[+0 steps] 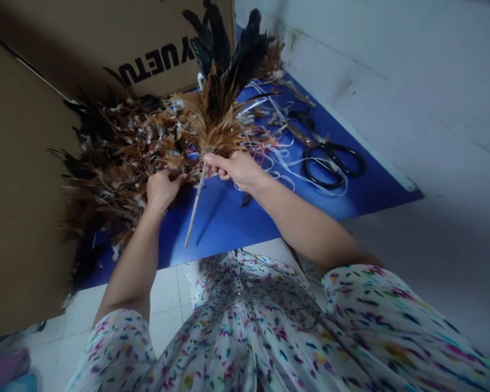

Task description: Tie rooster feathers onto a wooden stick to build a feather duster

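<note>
Left of centre, left hand [163,189]: partly curled at the feather pile [126,147]; cannot tell whether it holds any.
Centre, right hand [237,170]: closed, pinching the stick [195,207] just below its plume [217,111].
Right of centre, ribbons [285,159]: loose loops could snag a swung plume.

A tabletop [245,223] spans the middle of the frame, with cardboard [106,32] behind it and along its left, and a wall [400,81] down its right side. On the table's left half lies a feather pile [134,147], the left hand [161,189] at its near side. At centre, the right hand [242,170] holds a feathered stick [195,209], its feathers toward the top, its bare end pointing lower left. Farther right, strips [286,161] lie between that hand and the scissors [324,146].
</note>
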`<state>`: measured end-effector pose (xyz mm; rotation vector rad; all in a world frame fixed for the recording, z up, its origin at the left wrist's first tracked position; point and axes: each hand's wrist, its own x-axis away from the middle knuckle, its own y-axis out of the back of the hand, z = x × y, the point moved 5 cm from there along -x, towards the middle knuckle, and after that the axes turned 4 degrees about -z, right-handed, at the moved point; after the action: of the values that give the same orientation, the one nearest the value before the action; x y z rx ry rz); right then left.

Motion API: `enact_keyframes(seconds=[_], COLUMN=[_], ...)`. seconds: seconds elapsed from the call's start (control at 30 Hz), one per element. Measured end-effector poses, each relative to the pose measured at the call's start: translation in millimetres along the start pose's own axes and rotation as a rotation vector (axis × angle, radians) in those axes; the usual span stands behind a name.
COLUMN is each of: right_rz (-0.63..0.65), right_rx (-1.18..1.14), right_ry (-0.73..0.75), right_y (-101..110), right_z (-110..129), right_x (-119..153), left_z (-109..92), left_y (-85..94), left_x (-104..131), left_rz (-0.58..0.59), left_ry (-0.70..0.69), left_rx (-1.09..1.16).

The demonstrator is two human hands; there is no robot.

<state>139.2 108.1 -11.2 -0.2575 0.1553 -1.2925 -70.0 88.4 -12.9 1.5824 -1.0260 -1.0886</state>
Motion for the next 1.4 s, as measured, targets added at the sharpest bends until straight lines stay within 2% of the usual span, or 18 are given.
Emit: enact_keyframes(seconds=[0.1, 0.23, 0.33, 0.43, 0.5, 0.57, 0.73, 0.83, 0.93, 1.07, 1.2, 1.27, 1.33, 1.4], right_rz=[0.002, 0.008, 0.017, 0.038, 0.064, 0.092, 0.121, 0.126, 0.128, 0.137, 0.133, 0.137, 0.138, 0.137], right_rx=[-0.003, -0.012, -0.006, -0.005, -0.014, -0.026, -0.079, -0.101, -0.09, -0.053, -0.043, -0.032, -0.014, -0.005], right_ry=[0.004, 0.004, 0.009, 0.02, 0.024, 0.024, 0.015, 0.013, 0.013, 0.017, 0.025, 0.018, 0.009, 0.013], right_y=[0, 0, 1, 1, 1, 0, 0, 0, 0, -1, 0, 1, 1, 2], right_z=[0, -1, -2, -3, -4, -4, -3, -2, -2, -2, -3, -5, -7, -7], right_x=[0, -1, -1, -3, -3, -4, -4, -4, -4, -3, -4, -4, -4, -4], left_z=[1, 15, 24, 25, 17, 0, -40, -48, -41, -20, 3, 10, 13, 13], left_y=[-1.3, 3.3, 9.6, 17.2, 25.0, 35.2, 49.9, 46.2, 38.1, 31.8, 39.9, 46.4, 51.5, 54.0], left_x=[-3, -6, -5, -1, 4, 11, 29, 30, 26, 18, 15, 14, 13, 12], left_rz=[-0.005, -0.14, -0.289, -0.346, -0.312, -0.21, 0.098, 0.13, 0.033, -0.17, -0.436, -0.533, -0.553, -0.5], left_ry=[0.011, 0.038, 0.031, 0.058, 0.089, 0.087, 0.106, 0.135, 0.174, 0.209, 0.202, 0.186, 0.167, 0.176], left_rx=[0.027, 0.201, 0.444, 0.847, 1.13, 1.302, 1.491, 1.538, 1.574, 1.591, 1.589, 1.562, 1.53, 1.516])
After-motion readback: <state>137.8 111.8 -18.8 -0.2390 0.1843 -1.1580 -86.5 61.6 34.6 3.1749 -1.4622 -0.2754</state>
